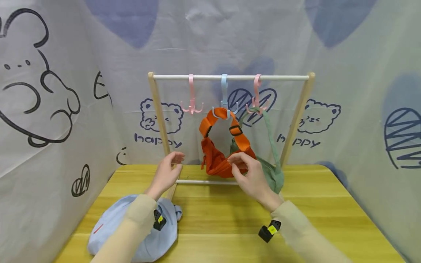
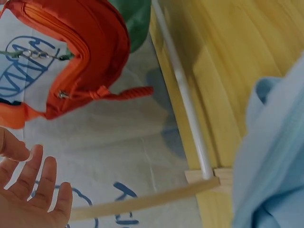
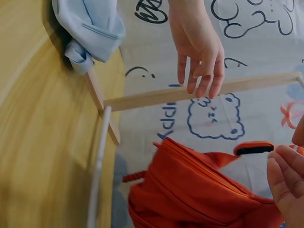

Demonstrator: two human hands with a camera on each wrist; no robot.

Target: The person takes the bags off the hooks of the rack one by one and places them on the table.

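Hanging strap (image 1: pixel 242 143) up, the orange bag (image 1: pixel 215 160) stretches sideways near 2 hands (image 1: pixel 166 173) (image 1: pixel 251 177).

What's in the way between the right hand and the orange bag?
Nothing visible: the right hand is in front of the orange bag, and no other thing shows between them.

A long, plain, pale-beige fabric sleeve (image 1: pixel 126 230) at lower left of the head view, and a matching beige sleeve (image 1: pixel 304 230) at lower right.
Each sleeve ends at the wrist, leaving the left hand (image 1: pixel 166 174) and right hand (image 1: pixel 252 177) bare; at the inner side of each cuff sits a small, blocky black device, the left one (image 1: pixel 156 225) and the right one (image 1: pixel 265 234) each marked with a bright yellow patch (image 1: pixel 272 229).
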